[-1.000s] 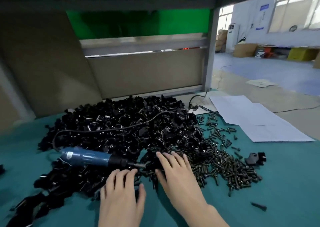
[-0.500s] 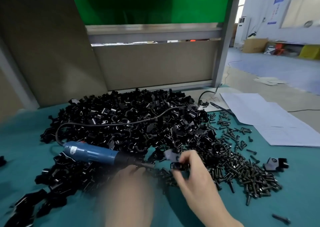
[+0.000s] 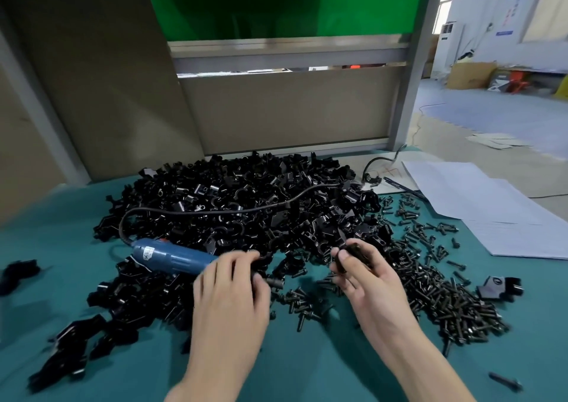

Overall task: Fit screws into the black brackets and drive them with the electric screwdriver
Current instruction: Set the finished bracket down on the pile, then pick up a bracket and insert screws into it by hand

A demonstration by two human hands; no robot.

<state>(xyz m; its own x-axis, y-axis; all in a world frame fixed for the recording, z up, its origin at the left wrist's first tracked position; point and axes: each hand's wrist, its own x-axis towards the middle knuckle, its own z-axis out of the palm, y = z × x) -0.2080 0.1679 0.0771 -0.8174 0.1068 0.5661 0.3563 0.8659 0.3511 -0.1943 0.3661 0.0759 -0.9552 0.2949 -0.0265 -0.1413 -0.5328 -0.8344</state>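
Step in hand: bracket pickup. The right hand [image 3: 367,281] pinches a black bracket [image 3: 353,252] right of the electric screwdriver [image 3: 172,255]; the left hand [image 3: 230,297] grips its nose. The next move likely requires a screw from the screws [image 3: 445,297] farther right.

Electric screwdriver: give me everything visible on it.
The electric screwdriver lies on its side, nose pointing right, across the near edge of the black bracket pile. It has a blue plastic-looking barrel, with a white label and a small red part near the rear. A black cord leaves the rear and loops over the pile. The left hand covers its dark front end; grip unclear.
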